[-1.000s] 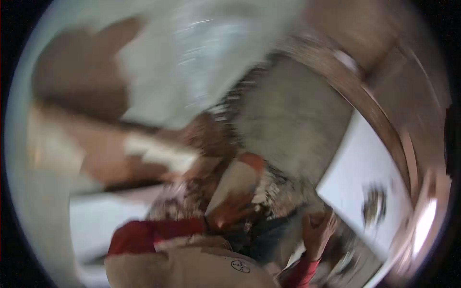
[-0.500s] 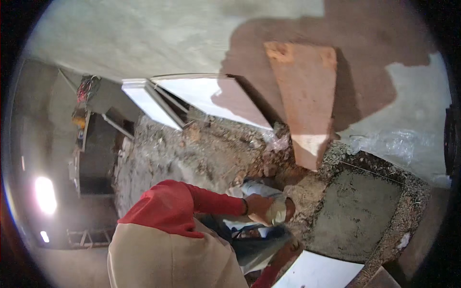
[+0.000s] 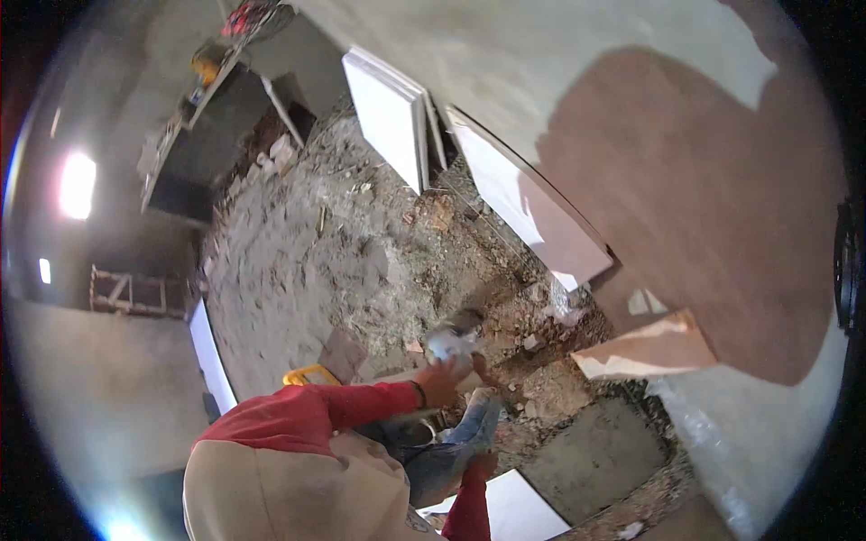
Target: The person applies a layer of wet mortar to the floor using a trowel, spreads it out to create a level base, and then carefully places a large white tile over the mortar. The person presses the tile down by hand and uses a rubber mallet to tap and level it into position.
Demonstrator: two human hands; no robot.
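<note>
My left hand (image 3: 439, 381), in a red sleeve with a dark band at the wrist, reaches over the rough ground just ahead of my bent knees. Its fingers close around a pale thing (image 3: 454, 343), blurred white and bluish, whose kind I cannot make out. Lower down, my right hand (image 3: 483, 466) is beside my jeans-clad leg, its fingers hidden. Near it a white tile (image 3: 514, 507) lies by a rectangular patch of smooth grey mortar (image 3: 597, 455).
Large white tiles (image 3: 388, 113) lean on the wall, another (image 3: 528, 203) beside them. A brownish board (image 3: 645, 349) and clear plastic sheeting (image 3: 704, 428) are at its foot. A yellow-handled tool (image 3: 311, 374) lies left of my arm. Rubble covers the ground (image 3: 352, 234).
The view has turned, showing more ground to the left. My left hand has moved away from the mortar patch toward the rubble. The brownish board now appears lower and shorter.
</note>
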